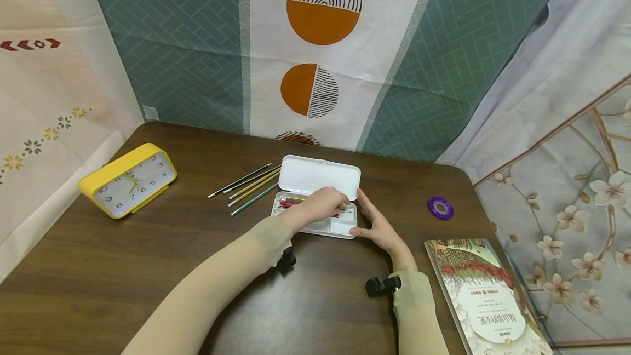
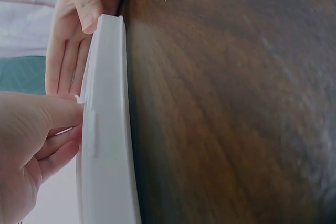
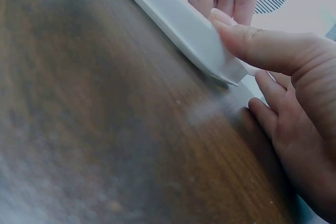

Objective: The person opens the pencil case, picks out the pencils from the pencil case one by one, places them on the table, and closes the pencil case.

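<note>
A white pencil case point(image 1: 341, 228) lies on the table with its lid point(image 1: 319, 175) folded back. Inside are red pens or pencils point(image 1: 286, 202) and a yellow one, partly covered by my left hand point(image 1: 322, 204). That hand reaches down into the case with bent fingers; the left wrist view shows its thumb point(image 2: 65, 113) at the rim. Whether anything is between its fingertips is hidden. My right hand point(image 1: 380, 230) rests along the case's right end, thumb point(image 3: 262, 48) on the front corner and fingers stretched toward the lid.
Several pencils point(image 1: 253, 186) lie left of the case. A yellow alarm clock point(image 1: 129, 179) stands at the far left. To the right are a purple ring-shaped object point(image 1: 441, 208) and a book point(image 1: 485, 295). Curtains hang behind the table's back edge.
</note>
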The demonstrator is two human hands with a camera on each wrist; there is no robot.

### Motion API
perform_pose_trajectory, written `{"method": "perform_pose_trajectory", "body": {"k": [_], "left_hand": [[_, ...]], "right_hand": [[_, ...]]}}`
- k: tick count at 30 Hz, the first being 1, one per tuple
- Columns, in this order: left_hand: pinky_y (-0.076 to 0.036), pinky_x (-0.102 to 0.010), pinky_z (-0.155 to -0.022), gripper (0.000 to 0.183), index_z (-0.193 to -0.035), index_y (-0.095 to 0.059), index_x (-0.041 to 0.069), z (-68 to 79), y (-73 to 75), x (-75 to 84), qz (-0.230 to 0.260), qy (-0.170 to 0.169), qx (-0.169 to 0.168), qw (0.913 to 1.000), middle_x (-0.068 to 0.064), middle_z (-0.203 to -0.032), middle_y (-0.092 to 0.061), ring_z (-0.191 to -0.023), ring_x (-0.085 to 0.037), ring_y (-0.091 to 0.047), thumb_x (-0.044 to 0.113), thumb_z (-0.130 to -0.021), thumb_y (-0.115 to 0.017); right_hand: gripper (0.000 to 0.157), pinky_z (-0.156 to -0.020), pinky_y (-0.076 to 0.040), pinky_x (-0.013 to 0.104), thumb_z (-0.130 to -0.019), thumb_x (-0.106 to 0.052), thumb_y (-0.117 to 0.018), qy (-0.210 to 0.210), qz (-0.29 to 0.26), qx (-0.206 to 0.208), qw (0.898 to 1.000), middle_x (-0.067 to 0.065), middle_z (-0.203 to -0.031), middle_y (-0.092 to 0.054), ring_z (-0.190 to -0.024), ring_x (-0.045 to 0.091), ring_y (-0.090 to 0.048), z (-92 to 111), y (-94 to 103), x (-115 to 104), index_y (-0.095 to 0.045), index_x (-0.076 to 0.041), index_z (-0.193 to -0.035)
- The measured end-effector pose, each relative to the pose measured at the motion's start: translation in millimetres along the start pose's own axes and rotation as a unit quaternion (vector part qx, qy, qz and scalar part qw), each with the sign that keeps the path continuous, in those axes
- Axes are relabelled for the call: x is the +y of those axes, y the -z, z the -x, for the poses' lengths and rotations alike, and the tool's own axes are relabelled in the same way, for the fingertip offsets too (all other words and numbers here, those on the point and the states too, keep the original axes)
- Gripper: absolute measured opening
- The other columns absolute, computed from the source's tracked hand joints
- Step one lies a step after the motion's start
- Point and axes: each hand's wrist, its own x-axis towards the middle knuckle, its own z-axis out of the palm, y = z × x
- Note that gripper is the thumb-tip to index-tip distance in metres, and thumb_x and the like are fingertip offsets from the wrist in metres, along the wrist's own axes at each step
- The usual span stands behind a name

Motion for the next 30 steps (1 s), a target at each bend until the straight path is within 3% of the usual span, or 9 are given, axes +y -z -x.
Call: {"method": "perform_pose_trajectory", "body": {"k": [8,15,21,30], "left_hand": [[-0.054,-0.030,-0.081,0.028,-0.114,-0.074,0.010,-5.7,-5.9,1.4,-0.039,0.009,0.006,0.9992,0.000,-0.098,-0.075,-0.076,-0.011,-0.056,0.003,-0.088,-0.066],[-0.055,-0.029,-0.082,0.025,-0.111,-0.075,0.010,-6.2,-6.3,2.4,-0.045,0.017,0.016,0.9987,0.000,-0.101,-0.075,-0.084,-0.012,-0.065,0.003,-0.088,-0.067],[-0.055,-0.029,-0.081,0.026,-0.110,-0.075,0.009,-6.7,-5.3,4.4,-0.039,0.023,0.016,0.9989,-0.002,-0.102,-0.075,-0.083,-0.012,-0.062,0.000,-0.087,-0.065],[-0.043,-0.024,-0.067,0.020,-0.105,-0.075,0.008,-7.4,-5.5,5.0,-0.034,0.024,0.003,0.9991,0.000,-0.087,-0.072,-0.071,-0.013,-0.049,0.001,-0.088,-0.065]], "right_hand": [[0.101,-0.118,-0.015,0.056,-0.081,0.001,-0.075,0.001,0.004,0.001,1.000,0.015,-0.165,-0.007,-0.151,0.034,-0.007,-0.4,-0.4,1.0,-0.009,-0.006,-0.157],[0.102,-0.118,-0.015,0.056,-0.080,0.001,-0.076,-0.003,0.005,0.002,1.000,0.014,-0.165,-0.007,-0.152,0.033,-0.008,-0.5,-0.8,-0.4,-0.009,-0.006,-0.157],[0.102,-0.119,-0.015,0.055,-0.080,0.001,-0.076,-0.004,0.004,0.002,1.000,0.014,-0.165,-0.007,-0.152,0.033,-0.008,-0.9,-1.0,-1.1,-0.010,-0.006,-0.157],[0.102,-0.119,-0.015,0.055,-0.080,0.002,-0.076,0.000,0.002,0.003,1.000,0.015,-0.164,-0.007,-0.151,0.034,-0.008,-0.9,-0.6,-1.1,-0.010,-0.004,-0.157]]}}
